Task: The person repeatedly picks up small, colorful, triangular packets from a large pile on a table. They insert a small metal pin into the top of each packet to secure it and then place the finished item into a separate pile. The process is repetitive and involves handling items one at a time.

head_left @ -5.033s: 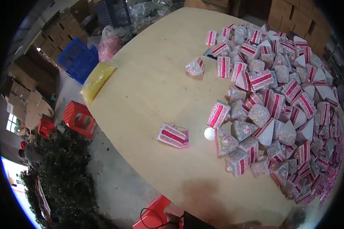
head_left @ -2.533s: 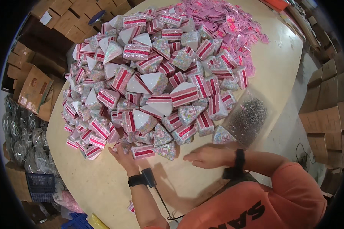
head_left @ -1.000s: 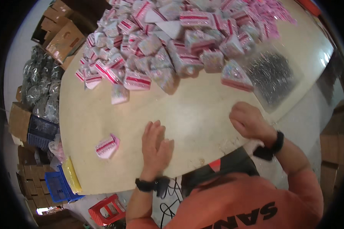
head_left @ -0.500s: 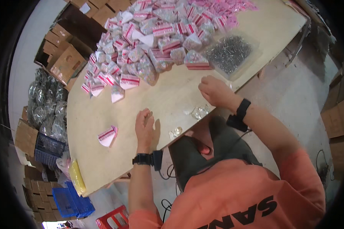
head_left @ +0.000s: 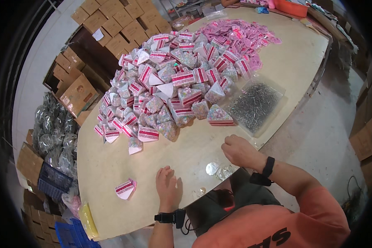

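Foil pieces (head_left: 219, 170) lie at the table's (head_left: 111, 165) near edge, between the hands, just below the curled, empty-looking right hand (head_left: 240, 150); the left hand (head_left: 168, 188) rests flat, fingers spread, farther off.

Right hand (head_left: 240, 151) fingers curled, contents hidden.

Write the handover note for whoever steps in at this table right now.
Left hand: flat on the table, empty.
Right hand: loosely curled at the near edge; whether it holds anything cannot be told.
Small silvery pieces lie between the hands.
One triangular pink-striped packet sits alone left of the left hand; the big packet pile lies beyond, beside a clear bag of small metal parts.
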`<state>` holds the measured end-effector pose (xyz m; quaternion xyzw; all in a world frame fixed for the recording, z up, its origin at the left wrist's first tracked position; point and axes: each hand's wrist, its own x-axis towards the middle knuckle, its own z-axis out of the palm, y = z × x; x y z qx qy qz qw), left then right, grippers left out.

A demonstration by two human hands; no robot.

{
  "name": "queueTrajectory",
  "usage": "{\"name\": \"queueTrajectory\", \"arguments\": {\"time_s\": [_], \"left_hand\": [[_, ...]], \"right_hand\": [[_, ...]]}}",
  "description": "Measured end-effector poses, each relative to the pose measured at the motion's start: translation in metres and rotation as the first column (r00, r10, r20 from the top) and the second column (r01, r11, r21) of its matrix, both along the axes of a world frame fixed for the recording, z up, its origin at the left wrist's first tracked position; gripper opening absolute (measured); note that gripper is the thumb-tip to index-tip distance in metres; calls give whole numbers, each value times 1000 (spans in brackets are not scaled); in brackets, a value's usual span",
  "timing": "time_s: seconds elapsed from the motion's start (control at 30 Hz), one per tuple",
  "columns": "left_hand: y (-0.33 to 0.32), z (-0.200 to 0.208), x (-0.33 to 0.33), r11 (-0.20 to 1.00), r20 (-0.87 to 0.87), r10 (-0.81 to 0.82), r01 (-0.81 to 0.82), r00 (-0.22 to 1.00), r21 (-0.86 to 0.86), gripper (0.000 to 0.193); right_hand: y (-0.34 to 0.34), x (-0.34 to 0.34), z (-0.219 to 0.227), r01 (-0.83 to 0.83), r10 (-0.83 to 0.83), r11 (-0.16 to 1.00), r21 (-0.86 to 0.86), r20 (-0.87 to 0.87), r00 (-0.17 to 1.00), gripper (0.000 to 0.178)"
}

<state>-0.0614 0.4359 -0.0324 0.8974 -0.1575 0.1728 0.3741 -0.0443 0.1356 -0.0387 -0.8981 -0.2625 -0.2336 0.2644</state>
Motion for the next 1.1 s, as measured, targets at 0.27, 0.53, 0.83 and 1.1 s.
{"name": "queueTrajectory", "arguments": {"time_s": [0.27, 0.53, 0.83, 1.1], "left_hand": [[6, -4, 1, 996, -39, -66, 68, 997, 65, 30], [-39, 61, 37, 955, -600, -246, 82, 762, -286, 34], [-165, 35, 135, 950, -140, -301, 310, 943, 45, 64], [-196, 27, 126, 936, -110, -272, 289, 956, 201, 66]], "right_hand": [[-76, 46, 58, 254, -253, 966, 45, -21, 967, 9], [-130, 66, 45, 332, -413, 875, -353, -183, 892, 17], [-129, 69, 47, 304, -366, 908, -290, -193, 910, 13], [-131, 69, 40, 224, -325, 920, -321, -310, 893, 15]]}}
